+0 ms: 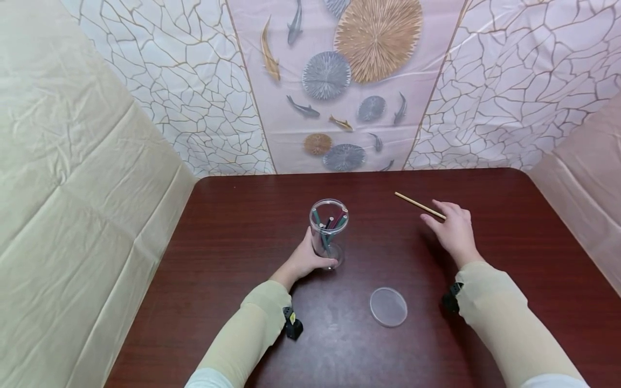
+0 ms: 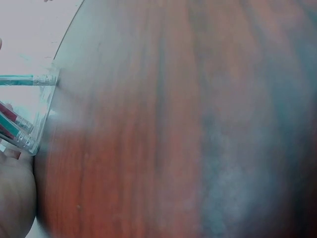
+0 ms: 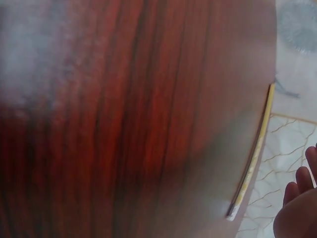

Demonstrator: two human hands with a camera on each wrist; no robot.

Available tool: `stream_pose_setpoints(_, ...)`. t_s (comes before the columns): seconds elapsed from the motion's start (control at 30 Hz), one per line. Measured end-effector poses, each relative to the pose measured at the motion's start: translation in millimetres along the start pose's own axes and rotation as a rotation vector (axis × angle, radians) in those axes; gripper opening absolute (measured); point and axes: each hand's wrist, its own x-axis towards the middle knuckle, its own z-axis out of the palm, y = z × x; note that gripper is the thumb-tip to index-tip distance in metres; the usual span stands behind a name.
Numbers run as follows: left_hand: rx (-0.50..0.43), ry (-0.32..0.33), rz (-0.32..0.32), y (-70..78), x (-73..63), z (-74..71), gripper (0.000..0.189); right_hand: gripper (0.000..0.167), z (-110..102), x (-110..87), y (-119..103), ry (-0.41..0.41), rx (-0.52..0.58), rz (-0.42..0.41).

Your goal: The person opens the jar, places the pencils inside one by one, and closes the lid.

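A tall clear plastic cup (image 1: 330, 231) stands on the table, with my left hand (image 1: 306, 256) gripping its lower part from the left, the thumb across the near side. Several pencils (image 1: 341, 218) in green, dark red and black lean inside it. In the left wrist view the same cup (image 2: 51, 103) shows at the left edge, beside part of the hand (image 2: 16, 193). A thin yellow pencil (image 1: 417, 205) lies on the table. Over its near end hovers my right hand (image 1: 455, 229), fingers loosely extended; in the right wrist view the pencil (image 3: 251, 156) is apart from the hand.
A clear round lid (image 1: 388, 307) lies flat on the dark wooden table (image 1: 218, 258) between the forearms. Behind the table hangs a patterned cloth (image 1: 339, 118), and pale cloth walls (image 1: 97, 205) flank both sides. Each wrist carries a small black camera (image 1: 292, 323).
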Motion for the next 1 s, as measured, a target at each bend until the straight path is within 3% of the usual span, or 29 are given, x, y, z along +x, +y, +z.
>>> stream_pose_setpoints(0.13, -0.007, 0.013, 0.011, -20.5, 7.0, 1.5, 0.101, 0.05, 3.5, 7.0, 8.3, -0.02, -0.05, 0.006)
stream_pose_setpoints(0.23, -0.004, 0.023, 0.011, -25.0, 8.9, 1.3, 0.101, 0.051, 3.7, 11.8, 11.7, -0.044, -0.065, 0.022)
stream_pose_setpoints(0.6, 0.025, 0.03, -0.057, -24.8, 7.8, -0.8, 0.105, 0.052, 4.5, 21.4, 18.1, -0.098, -0.067, 0.068)
stream_pose_setpoints(0.97, 0.014, 0.034, -0.057, -24.4, 8.2, -1.7, 0.099, 0.049, 18.1, 19.6, 30.5, -0.149, -0.102, 0.074)
stream_pose_setpoints(1.0, 0.013, 0.034, -0.062, -18.8, 6.3, -2.3, 0.097, 0.048, 19.8, 19.3, 31.3, -0.152, -0.108, 0.07)
